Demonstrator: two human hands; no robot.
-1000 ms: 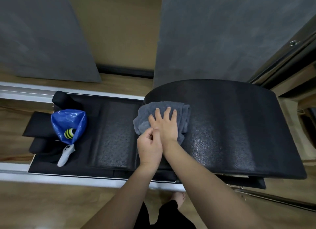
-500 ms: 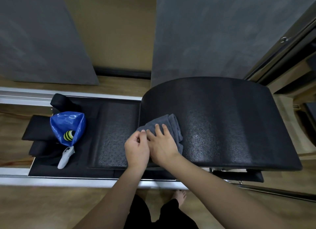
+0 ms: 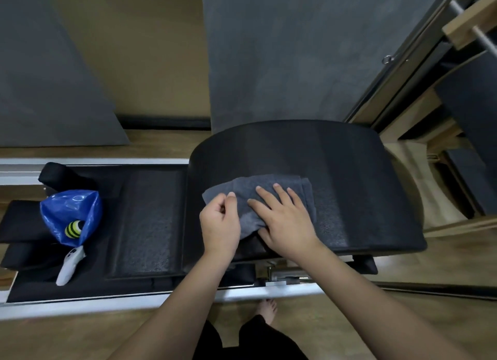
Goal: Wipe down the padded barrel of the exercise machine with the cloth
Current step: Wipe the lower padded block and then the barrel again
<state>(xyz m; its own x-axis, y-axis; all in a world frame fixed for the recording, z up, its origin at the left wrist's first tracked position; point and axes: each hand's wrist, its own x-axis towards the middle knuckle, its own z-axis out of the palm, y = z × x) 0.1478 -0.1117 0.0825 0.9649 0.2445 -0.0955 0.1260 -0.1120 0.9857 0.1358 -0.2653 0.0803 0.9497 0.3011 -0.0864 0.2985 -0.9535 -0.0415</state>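
Observation:
A black padded barrel (image 3: 336, 171) arches over the right part of the exercise machine. A folded grey cloth (image 3: 269, 187) lies on its near left slope. My right hand (image 3: 282, 222) presses flat on the cloth with fingers spread. My left hand (image 3: 219, 225) pinches the cloth's left edge between thumb and fingers. Both forearms reach in from the bottom of the view.
A flat black textured pad (image 3: 148, 220) lies left of the barrel. On the headrest end sit a blue plastic bag (image 3: 67, 209) holding a yellow-and-black striped ball (image 3: 73, 228) and a white controller (image 3: 69, 265). Metal rails (image 3: 80, 306) frame the machine. My bare foot (image 3: 266, 308) stands on the wooden floor.
Both hands and the cloth slid toward me down the barrel's left slope, then back up and to the right. The cloth now lies spread wider under my right hand.

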